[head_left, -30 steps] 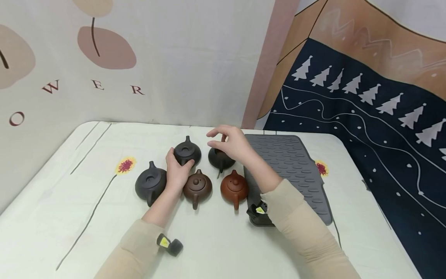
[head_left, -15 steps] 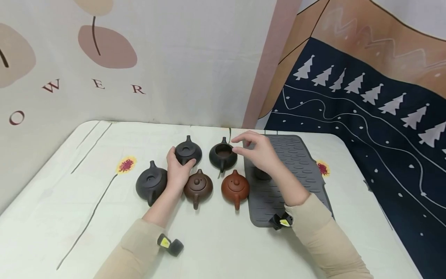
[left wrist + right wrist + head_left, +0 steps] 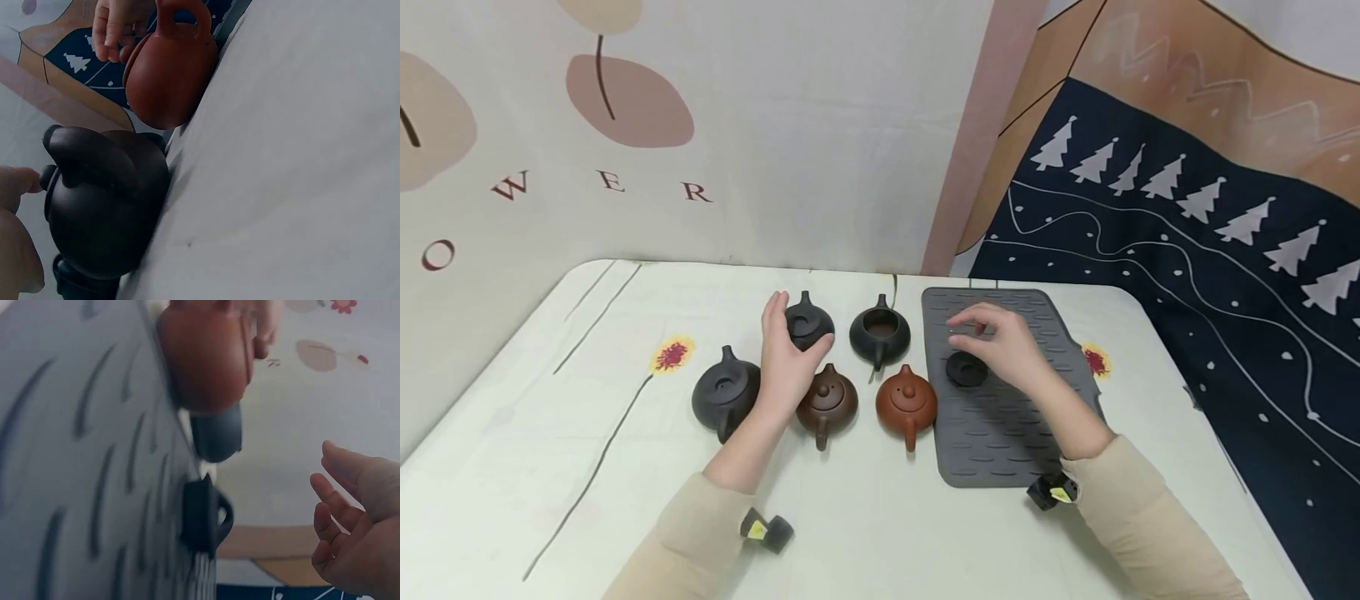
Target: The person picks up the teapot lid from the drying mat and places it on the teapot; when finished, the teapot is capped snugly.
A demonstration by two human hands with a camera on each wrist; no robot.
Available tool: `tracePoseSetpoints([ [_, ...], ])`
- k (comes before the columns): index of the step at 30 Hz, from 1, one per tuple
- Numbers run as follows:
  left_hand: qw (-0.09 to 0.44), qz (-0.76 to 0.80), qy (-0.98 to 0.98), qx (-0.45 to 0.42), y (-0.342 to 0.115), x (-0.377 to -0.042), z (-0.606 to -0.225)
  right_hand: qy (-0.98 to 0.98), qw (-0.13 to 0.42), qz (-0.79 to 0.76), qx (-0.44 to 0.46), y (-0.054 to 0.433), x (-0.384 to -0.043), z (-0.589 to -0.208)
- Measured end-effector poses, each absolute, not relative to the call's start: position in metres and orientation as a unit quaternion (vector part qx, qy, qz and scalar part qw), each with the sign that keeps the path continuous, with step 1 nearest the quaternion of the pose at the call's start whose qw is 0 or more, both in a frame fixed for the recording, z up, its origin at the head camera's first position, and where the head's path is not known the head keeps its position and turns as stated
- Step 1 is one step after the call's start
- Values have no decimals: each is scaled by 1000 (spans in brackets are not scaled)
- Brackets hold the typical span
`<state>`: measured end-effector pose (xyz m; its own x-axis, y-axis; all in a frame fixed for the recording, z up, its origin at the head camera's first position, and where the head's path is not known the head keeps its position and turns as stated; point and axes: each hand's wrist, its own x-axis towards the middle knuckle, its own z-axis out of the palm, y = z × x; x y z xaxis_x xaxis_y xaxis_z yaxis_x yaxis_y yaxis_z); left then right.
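My left hand (image 3: 784, 367) is beside the black teapot (image 3: 811, 321) in the back row, its fingers extended and its thumb reaching across the teapot's near side. My right hand (image 3: 1003, 346) hovers above the grey mat (image 3: 992, 437), thumb and fingers apart with nothing between them. Just below its fingertips a black teapot lid (image 3: 966, 369) lies on the mat; its loop-like knob shows in the right wrist view. To the mat's left, a second black teapot (image 3: 880, 343) stands lidless, its round mouth exposed.
In the front row stand a dark brown teapot (image 3: 827, 400) and a reddish-brown teapot (image 3: 907, 400), both lidded. A dark grey teapot (image 3: 722, 396) stands left of my left hand. White cloth (image 3: 850, 533) covers the table; printed fabric (image 3: 820, 150) hangs behind.
My right hand has moved right, from over the lidless teapot to above the mat, where the black lid now shows. My left hand has loosened from the back black teapot, its fingers straightening.
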<state>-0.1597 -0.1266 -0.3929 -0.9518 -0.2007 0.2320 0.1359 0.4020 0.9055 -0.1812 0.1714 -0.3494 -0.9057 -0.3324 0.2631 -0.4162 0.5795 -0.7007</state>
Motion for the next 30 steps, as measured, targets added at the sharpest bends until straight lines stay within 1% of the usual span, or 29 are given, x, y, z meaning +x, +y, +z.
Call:
tracePoseSetpoints([
  [4,137,-522,-842,-6,-128,-157,-384,-898,42,390,201,183,-181,-356],
  [12,69,-479,-872,-80,-132,-159,-372,-908,20,372,194,201,-180,-373],
  [23,-11,-401,-903,-151,-141,-188,-367,-912,-3,362,194,211,-178,-391],
  [30,-56,-354,-914,-192,-143,-206,-364,-912,0,359,199,211,-178,-398],
])
